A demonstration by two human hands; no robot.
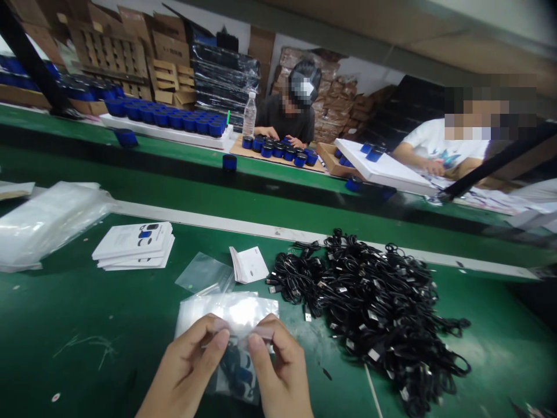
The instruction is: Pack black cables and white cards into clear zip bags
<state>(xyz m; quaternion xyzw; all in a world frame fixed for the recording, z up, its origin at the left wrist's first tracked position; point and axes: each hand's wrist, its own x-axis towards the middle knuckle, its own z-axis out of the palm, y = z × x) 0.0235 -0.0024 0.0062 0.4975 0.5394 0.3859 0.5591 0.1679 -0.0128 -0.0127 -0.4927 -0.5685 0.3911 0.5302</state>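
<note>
Both grips, left hand [185, 363] and right hand [281, 371], pinch a clear, glossy plastic bag [230, 310].

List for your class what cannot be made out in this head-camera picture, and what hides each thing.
Contents of the clear plastic bag: head view, covered by the left hand, the right hand and glare on the plastic.
Lower end of the black cable pile: head view, cut off by the bottom edge.
Print on the white card stack: head view, too small to read.
</note>
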